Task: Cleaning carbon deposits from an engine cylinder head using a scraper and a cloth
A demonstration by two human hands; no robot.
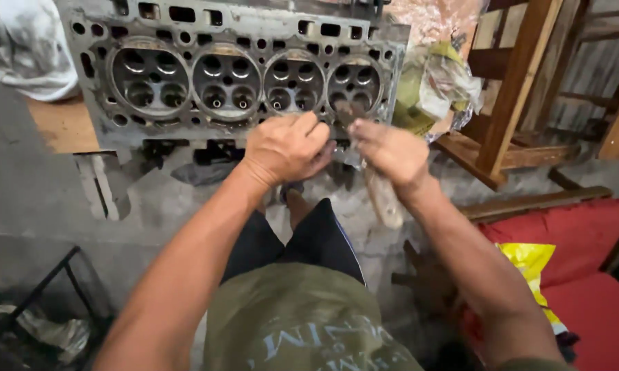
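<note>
Grey metal cylinder head [234,75], four valve-filled chambers, above both hands.

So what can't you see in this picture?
Head view only:
- What the left hand holds: its curled fingers hide it.
- The tip of the wooden-handled tool in the right hand: blurred, and covered by the hand.
- The lower right edge of the cylinder head: both hands block it.
- The cylinder head's top: cut off by the picture's edge.
- The feet: hidden behind the arms and shorts.

Grimy grey cylinder head [234,75], upright on edge (four round chambers showing)
</note>
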